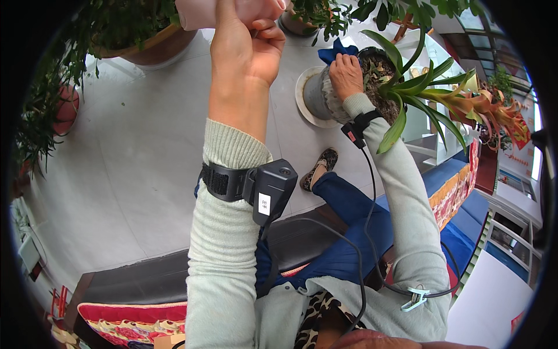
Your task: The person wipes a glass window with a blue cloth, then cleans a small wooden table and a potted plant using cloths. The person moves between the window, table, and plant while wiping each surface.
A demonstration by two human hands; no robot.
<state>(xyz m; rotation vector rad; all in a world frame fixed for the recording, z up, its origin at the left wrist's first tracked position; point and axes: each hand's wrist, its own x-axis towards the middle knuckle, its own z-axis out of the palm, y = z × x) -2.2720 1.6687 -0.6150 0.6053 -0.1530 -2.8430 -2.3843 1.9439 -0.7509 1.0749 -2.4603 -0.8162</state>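
Observation:
At the top edge, my left hand [246, 52] is closed around a smooth pink object [195, 15], cut off by the frame, so its kind cannot be told. My right hand [346, 76] grips a dark blue cloth [335, 49] at the rim of a grey plant pot [316, 97]. That pot stands on a round pale saucer [304, 104] and holds dry soil [377, 78] and a bromeliad with long green leaves [414, 94] and an orange-red flower spike [488, 102]. The right fingertips are partly hidden against the cloth.
A large brown pot [159, 48] with a bushy plant stands at upper left, a reddish pot [66, 109] at far left. A glass table [429, 56] lies behind the bromeliad. I sit on a black bench [144, 279]; a black cable [364, 261] runs between my arms over my lap.

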